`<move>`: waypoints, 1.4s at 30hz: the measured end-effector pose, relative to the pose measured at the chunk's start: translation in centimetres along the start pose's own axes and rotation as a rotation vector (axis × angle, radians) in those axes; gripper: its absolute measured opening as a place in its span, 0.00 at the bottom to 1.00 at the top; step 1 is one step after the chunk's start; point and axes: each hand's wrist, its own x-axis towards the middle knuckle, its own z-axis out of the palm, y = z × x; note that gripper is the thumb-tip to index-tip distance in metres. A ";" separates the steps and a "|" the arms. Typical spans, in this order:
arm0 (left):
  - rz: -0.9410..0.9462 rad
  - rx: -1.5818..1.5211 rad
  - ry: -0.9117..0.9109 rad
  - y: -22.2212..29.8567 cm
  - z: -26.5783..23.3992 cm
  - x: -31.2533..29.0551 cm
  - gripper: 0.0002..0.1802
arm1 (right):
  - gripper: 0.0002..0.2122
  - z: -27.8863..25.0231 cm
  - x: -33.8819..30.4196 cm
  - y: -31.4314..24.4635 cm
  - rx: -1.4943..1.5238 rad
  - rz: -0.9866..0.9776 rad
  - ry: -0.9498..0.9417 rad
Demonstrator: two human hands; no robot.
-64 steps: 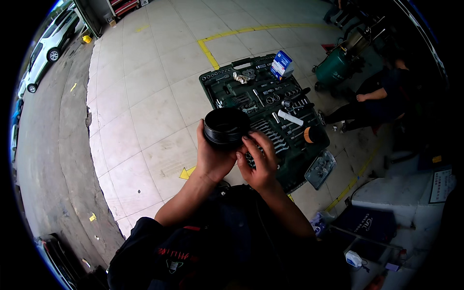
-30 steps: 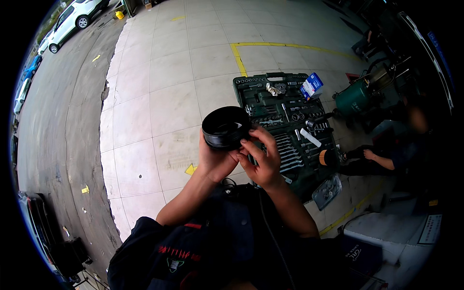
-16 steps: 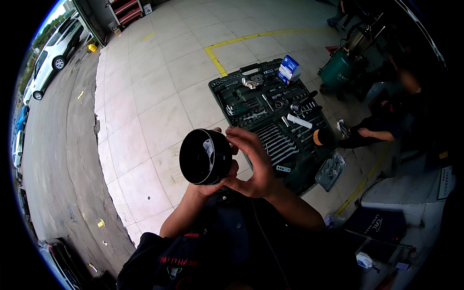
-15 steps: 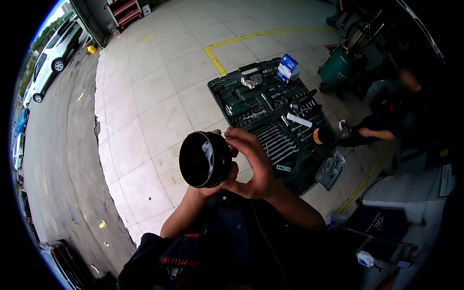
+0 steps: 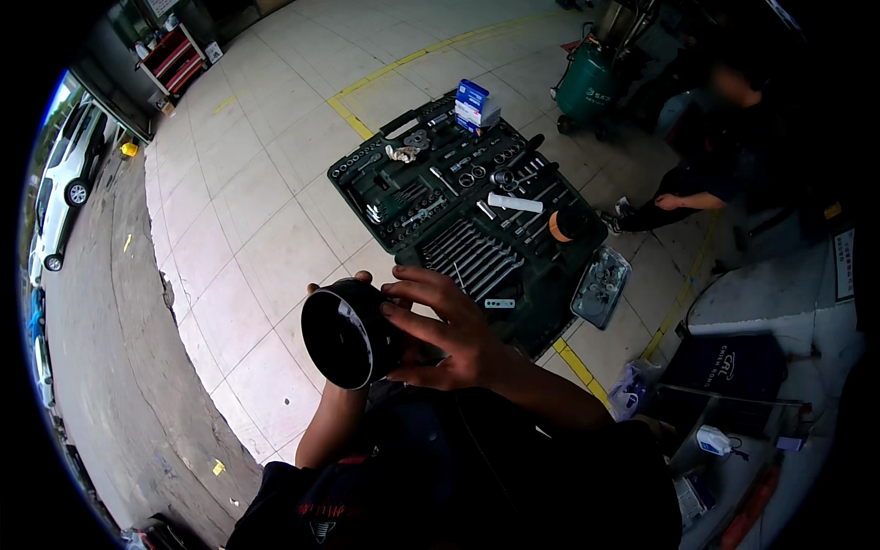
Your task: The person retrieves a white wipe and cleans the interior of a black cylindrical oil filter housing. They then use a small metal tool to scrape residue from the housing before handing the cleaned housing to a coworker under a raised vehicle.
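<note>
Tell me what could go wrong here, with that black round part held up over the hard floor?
The black cup-shaped part is held in the air by the left hand behind it and the right hand on its side; if the grip slips, it could drop onto the tiled floor. It might also land on the open tool case just beyond and scatter the sockets. A person crouches close to the case, so a bouncing part could reach them.

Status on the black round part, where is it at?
Done: the black round part is off the floor and clear of the open tool case. In hand: the left hand cups it from behind; the right hand grips its side, open face tilted left. Left: no tool is on it yet; the sockets and wrenches sit in the case.
</note>
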 end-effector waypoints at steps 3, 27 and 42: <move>0.102 -0.085 0.154 -1.7 -1.4 0.7 0.43 | 0.31 -1.6 -1.8 0.8 0.181 0.164 0.013; -0.105 0.412 0.816 -13.7 -11.3 11.6 0.44 | 0.37 -23.6 -22.6 30.3 -0.694 0.942 -0.185; -0.100 0.445 0.667 -13.0 -10.4 11.8 0.45 | 0.34 -22.0 -16.1 15.9 1.668 0.776 0.592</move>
